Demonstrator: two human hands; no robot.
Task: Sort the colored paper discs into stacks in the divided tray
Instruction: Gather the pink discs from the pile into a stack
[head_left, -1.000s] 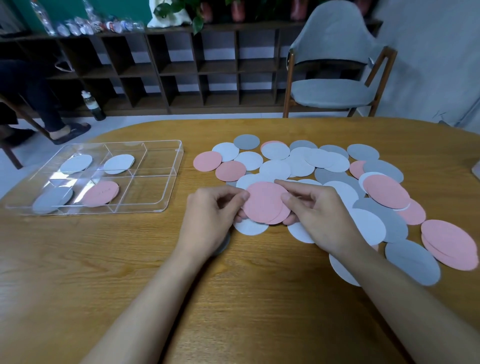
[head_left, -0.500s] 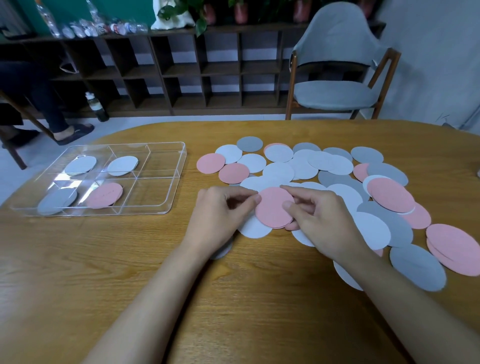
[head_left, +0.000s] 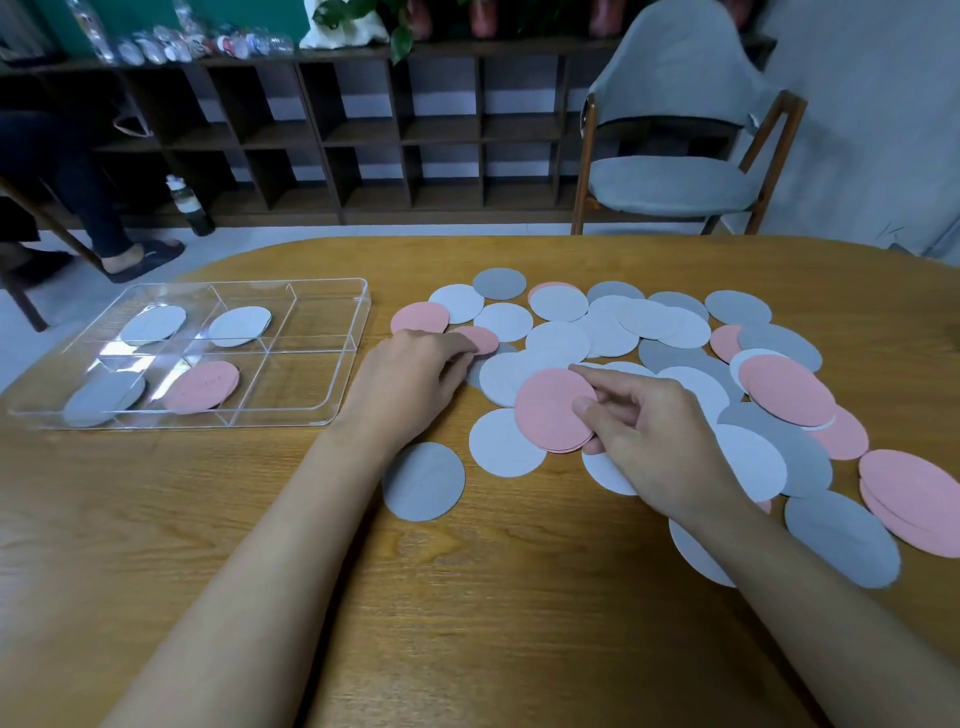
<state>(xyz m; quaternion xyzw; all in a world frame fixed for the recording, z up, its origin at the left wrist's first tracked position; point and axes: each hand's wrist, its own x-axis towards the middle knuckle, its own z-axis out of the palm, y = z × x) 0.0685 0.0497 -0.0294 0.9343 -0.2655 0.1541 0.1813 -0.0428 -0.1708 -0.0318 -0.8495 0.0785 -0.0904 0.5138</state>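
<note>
Pink, white and grey paper discs lie spread over the right half of the wooden table (head_left: 467, 623). My right hand (head_left: 644, 441) pinches a small stack of pink discs (head_left: 548, 410) just above the pile. My left hand (head_left: 410, 379) lies flat to the left, its fingertips on another pink disc (head_left: 483, 338) on the table. A lone grey disc (head_left: 423, 480) lies near my left wrist. The clear divided tray (head_left: 332, 415) stands at the left. It holds a pink disc (head_left: 202, 387), a grey disc (head_left: 104, 397) and two pale discs (head_left: 239, 325) in separate compartments.
A grey chair (head_left: 675, 182) stands beyond the table's far edge. Dark shelving (head_left: 363, 130) lines the back wall. A seated person's leg and sandal (head_left: 140, 254) show at the far left, with a bottle (head_left: 189, 202) on the floor.
My left hand has let go of the pink stack and moved up and left onto another pink disc. My right hand keeps the stack. The grey disc under my left wrist now shows.
</note>
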